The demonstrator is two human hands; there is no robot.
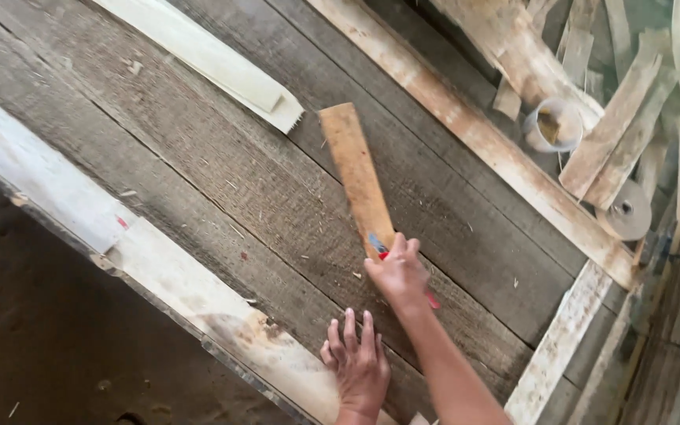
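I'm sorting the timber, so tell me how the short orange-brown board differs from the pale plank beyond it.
The short orange-brown board is warm orange-brown; the pale plank is creamy white. The board's far end is cut square, while the plank's near end looks splintered. The right hand, which also holds a red-and-blue object, grips the board's near end; no hand touches the plank. Both lie on the grey weathered planks.

Plank bench (222,189) w/ wood strip (357,177), offcut (214,59)

We have one head-worn view, looking steeply down from close above at our hands and the plank floor (222,181), tilted so the boards run diagonally.
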